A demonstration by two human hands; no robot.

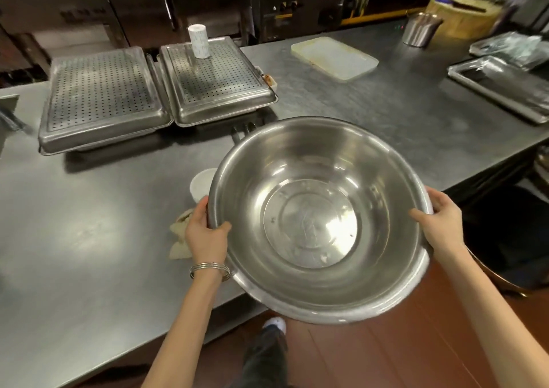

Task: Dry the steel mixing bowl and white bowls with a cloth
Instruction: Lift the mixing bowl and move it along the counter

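While I hold the steel mixing bowl [319, 221] above the near edge of the steel counter [89, 239], tilted so its inside faces me, my left hand [205, 234] grips its left rim, thumb hooked inside and fingers curled behind, and my right hand [441, 224] grips the opposite rim the same way. Partly hidden behind the bowl's left rim, a white bowl [201, 184] stands on the counter, with a crumpled beige cloth [179, 240] lying near it, partly behind my left hand.
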